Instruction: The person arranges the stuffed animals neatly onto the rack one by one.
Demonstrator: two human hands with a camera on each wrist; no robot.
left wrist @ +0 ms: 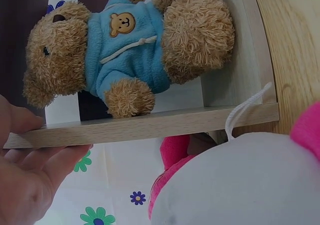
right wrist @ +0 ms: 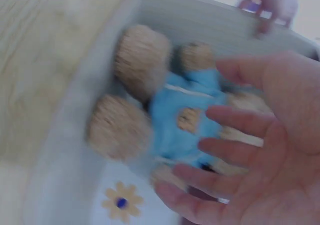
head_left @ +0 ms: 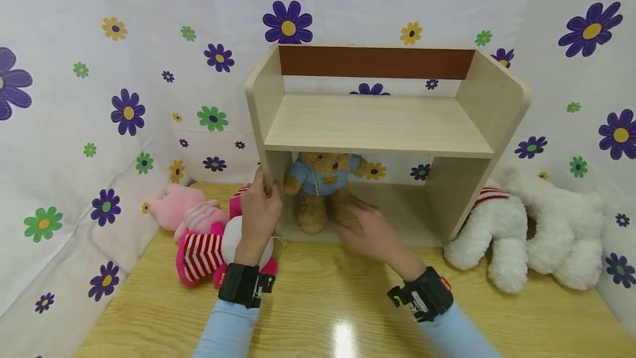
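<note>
- In the lower compartment of the wooden shelf [head_left: 377, 123], towards its left side, a brown teddy bear [head_left: 322, 180] in a blue hooded top is upright, facing out.
- At the shelf's left side panel [left wrist: 150, 130], the left hand [head_left: 260, 214] grips the edge, thumb on the inner face and fingers on the outer.
- Before the bear's legs, the right hand [head_left: 372, 231] has its fingers loosely spread and holds nothing; whether it touches the fur I cannot tell.
- Left of the shelf, a pink plush pig [head_left: 181, 206] and a red-and-white striped plush [head_left: 201, 253] lie on the wooden table [head_left: 308, 303].
- Right of it are white fluffy plush toys [head_left: 566, 231].
</note>
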